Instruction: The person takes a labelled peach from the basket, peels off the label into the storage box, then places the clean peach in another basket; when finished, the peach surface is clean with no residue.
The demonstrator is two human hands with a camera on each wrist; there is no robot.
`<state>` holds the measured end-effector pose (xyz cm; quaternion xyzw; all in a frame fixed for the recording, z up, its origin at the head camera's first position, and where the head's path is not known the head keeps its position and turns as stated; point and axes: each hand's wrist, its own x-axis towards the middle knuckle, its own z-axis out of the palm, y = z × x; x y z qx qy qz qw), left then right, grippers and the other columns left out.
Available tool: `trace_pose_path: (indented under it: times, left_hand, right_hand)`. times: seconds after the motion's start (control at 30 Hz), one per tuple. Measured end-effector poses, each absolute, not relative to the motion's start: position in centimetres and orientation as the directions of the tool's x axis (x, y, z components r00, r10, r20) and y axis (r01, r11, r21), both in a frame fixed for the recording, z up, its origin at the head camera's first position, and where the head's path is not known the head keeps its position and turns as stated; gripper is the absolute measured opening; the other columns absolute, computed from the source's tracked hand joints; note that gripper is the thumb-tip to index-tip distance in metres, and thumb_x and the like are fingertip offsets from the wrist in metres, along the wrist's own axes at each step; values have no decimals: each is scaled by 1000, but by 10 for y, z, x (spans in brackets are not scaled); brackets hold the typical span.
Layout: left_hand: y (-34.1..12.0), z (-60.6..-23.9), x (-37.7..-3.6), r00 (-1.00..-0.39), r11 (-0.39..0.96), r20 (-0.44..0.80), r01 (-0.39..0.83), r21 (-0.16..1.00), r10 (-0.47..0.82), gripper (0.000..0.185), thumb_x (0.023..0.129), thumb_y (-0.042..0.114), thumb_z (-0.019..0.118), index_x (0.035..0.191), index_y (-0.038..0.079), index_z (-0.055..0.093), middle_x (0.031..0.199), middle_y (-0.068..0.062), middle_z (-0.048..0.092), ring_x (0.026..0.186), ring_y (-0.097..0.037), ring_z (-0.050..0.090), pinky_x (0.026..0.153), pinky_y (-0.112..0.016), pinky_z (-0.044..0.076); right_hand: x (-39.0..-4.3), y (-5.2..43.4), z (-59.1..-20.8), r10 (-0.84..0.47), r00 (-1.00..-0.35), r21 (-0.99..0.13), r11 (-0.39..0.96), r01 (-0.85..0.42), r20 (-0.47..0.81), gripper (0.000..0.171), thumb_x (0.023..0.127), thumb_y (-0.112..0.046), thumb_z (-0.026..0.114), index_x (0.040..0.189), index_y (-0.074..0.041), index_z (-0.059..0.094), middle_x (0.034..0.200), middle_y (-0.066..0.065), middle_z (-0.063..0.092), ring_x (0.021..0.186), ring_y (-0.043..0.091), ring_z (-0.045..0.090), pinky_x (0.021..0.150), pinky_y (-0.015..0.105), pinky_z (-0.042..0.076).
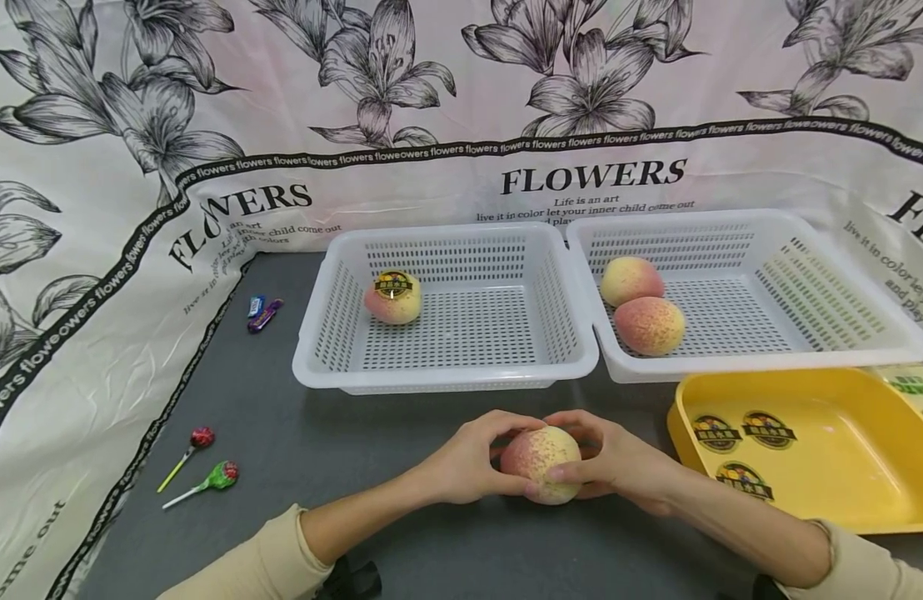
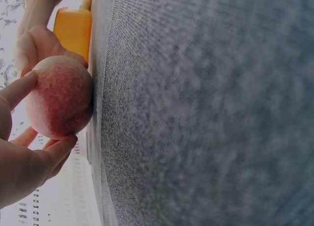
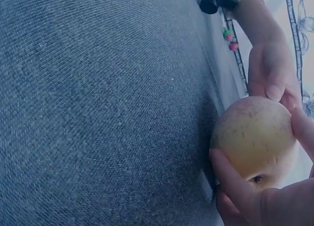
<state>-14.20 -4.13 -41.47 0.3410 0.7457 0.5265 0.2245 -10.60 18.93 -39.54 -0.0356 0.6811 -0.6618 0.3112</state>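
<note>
Left hand: we see our left hand (image 1: 465, 462) curled round the left side of a peach (image 1: 542, 463); the thumb lies over the top and the fingers wrap the far side; in the left wrist view a thumb and finger (image 2: 61, 147) press the fruit from either side.
Right hand: our right hand (image 1: 619, 461) grips the same peach from the right; its thumb crosses the near face, the fingers curve behind; both hands pinch it between them.
Peach: it rests on the desk (image 1: 296, 425) near the front edge, about midway along it, in front of the gap between the two baskets.
Left basket: a white basket (image 1: 322, 333) stands behind the hands; one peach with a sticker (image 1: 392, 297) lies in its far left corner.
Right basket: a second white basket (image 1: 844, 333) touches the first; two bare peaches (image 1: 641, 308) lie together at its left side.
Tray: a yellow tray (image 1: 851, 450) sits at the right edge; three stickers (image 1: 742, 442) lie on its left part.
Sweets: two lollipops (image 1: 202, 467) lie near the left edge; two wrapped sweets (image 1: 261, 312) lie by the far left corner.
</note>
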Motion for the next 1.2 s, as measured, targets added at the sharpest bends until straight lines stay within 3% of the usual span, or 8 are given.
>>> trace_pose_path:
  times: [0.3,0.47,0.53,0.63,0.73,0.83,1.0,1.2]
  left_hand:
    - [-54,-390,-143,-653,190,77,328,925,753,57,86,13,73,137,12,49,135,-1,45,124,-21,44,96,-26,40]
    - [-75,-354,-156,-564,-29,240,357,934,790,57,91,15,66,142,6,41,143,-8,41,129,-25,41,103,-33,36]
    - [-86,-341,-162,-570,-118,314,353,928,760,60,92,21,66,142,0,39,143,-12,41,129,-28,41,103,-37,36]
    - [-106,-325,-173,-638,-201,414,381,903,649,68,91,31,67,140,-6,37,139,-13,45,126,-29,44,102,-40,37]
    - [-127,-313,-185,-727,-227,486,432,873,485,57,93,20,64,139,-3,41,135,-11,50,124,-29,46,100,-40,39]
    - [-150,-308,-199,-821,-169,492,462,871,290,46,94,4,57,138,2,45,132,-9,52,123,-29,46,101,-36,38]
    - [-187,-317,-221,-946,-24,320,319,947,50,45,98,10,55,140,3,44,137,-12,46,129,-26,40,105,-33,32]
    - [-219,-347,-237,-996,74,83,84,994,11,55,98,26,55,147,11,36,150,-15,29,137,-26,28,109,-44,23]
  right_hand:
    - [-105,189,-395,-456,-814,-930,108,351,-360,66,86,-13,72,137,4,34,124,22,46,102,30,56,81,48,51]
    - [-106,191,-397,-455,-817,-933,114,341,-354,66,86,-13,72,137,4,34,123,22,47,101,30,56,81,48,51]
    - [-106,191,-398,-456,-816,-933,117,341,-355,65,86,-13,72,137,3,35,123,22,46,101,30,56,81,48,51]
    - [-106,192,-399,-458,-815,-933,117,342,-356,64,86,-13,72,137,3,35,122,22,45,100,31,55,81,48,51]
    - [-106,192,-399,-461,-814,-933,115,341,-354,64,86,-12,72,136,3,36,122,22,45,100,31,55,81,48,51]
    - [-106,191,-399,-463,-813,-934,114,339,-352,64,86,-12,72,136,3,35,122,22,46,100,31,55,81,48,51]
    - [-106,191,-399,-467,-812,-934,113,338,-350,64,86,-13,72,136,3,35,123,22,46,100,31,55,81,48,51]
    - [-106,191,-400,-465,-813,-934,112,339,-351,63,87,-13,71,136,3,36,123,22,45,101,31,54,81,48,51]
